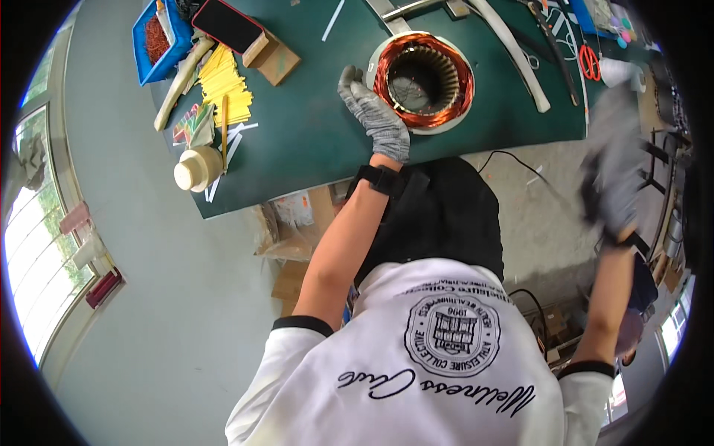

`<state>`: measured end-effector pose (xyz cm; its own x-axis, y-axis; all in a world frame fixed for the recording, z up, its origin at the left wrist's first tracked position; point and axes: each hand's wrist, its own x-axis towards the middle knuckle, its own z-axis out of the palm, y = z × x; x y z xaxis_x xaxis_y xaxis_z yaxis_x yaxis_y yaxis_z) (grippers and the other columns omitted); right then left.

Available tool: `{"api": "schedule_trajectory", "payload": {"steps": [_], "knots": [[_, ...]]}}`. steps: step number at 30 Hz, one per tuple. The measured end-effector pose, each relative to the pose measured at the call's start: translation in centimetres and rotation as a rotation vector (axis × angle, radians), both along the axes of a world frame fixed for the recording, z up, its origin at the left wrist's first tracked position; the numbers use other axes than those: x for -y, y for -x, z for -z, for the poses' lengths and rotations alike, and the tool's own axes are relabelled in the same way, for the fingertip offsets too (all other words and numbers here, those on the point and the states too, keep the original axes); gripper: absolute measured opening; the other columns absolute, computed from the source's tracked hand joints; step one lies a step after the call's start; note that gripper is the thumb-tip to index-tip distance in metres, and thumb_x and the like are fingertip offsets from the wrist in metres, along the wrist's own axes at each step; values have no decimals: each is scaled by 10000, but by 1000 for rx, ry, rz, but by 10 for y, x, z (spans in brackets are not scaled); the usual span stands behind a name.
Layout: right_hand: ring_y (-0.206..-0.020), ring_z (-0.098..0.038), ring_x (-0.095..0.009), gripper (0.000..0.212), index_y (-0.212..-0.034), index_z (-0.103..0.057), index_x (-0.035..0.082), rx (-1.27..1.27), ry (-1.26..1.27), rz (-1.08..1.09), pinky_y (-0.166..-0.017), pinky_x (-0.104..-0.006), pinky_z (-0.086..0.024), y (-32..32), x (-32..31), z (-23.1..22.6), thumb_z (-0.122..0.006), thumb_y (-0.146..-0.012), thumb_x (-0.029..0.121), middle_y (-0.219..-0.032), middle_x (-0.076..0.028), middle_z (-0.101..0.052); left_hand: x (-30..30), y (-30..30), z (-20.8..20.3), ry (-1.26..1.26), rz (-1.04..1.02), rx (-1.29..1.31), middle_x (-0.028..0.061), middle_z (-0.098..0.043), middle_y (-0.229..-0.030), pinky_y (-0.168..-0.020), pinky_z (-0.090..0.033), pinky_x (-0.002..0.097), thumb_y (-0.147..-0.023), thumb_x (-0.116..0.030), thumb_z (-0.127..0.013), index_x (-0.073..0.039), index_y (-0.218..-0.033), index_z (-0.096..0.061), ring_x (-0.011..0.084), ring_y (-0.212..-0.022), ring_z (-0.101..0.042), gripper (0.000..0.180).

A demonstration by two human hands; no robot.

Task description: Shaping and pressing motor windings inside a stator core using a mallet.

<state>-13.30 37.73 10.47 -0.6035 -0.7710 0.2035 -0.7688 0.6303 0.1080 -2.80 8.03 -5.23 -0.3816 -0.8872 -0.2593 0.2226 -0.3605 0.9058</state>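
A motor stator (451, 68) with a ring of copper windings and a slotted metal core stands on the green tabletop, its open bore facing up. My left hand (377, 117), in a grey knitted glove, lies along the stator's near left side, with the fingers stretched out and touching its edge. Off to the right, past the table's corner, my right hand (619, 167) is also gloved and smeared by motion. Its fingers cannot be made out, nor whether anything is in them.
At the left lie a blue bin (140, 52) of reddish wire, a phone (227, 26), a wooden block (277, 65), yellow strips (229, 89) and a cream cylindrical object (195, 171). Rightward are a pale curved bar (513, 52), orange-handled scissors (589, 64) and a white roll (619, 73).
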Motion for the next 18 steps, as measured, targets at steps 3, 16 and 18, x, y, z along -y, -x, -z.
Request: {"api": "schedule_trajectory", "payload": {"steps": [3, 16, 18], "knots": [[-1164, -434, -278, 555, -1243, -471, 151, 238, -114, -26, -961, -338, -351, -91, 64, 7, -633, -734, 303, -1249, -173, -463, 20, -11, 15, 72, 0, 36, 128, -412, -1174, -978, -321, 339, -945, -221, -307, -32, -1182, -394, 216, -1079, -429, 315], [-1082, -490, -211, 463, -1281, -375, -3, 304, -263, 149, -912, -312, -394, -29, 68, 8, -446, -855, 163, -1165, -167, -511, 17, 2, 9, -20, -57, 57, 104, -461, -1088, -934, -353, 323, -946, -201, -296, -32, -1129, -438, 196, -1024, -452, 287], [-1058, -523, -179, 448, -1277, -389, -5, 654, -408, 220, -915, -311, -405, -29, 82, -19, -436, -889, 215, -1170, -131, -530, 24, -5, 12, 131, -37, 129, 105, -473, -1071, -922, -363, 316, -943, -161, -298, -25, -1114, -449, 192, -1002, -465, 265]]}}
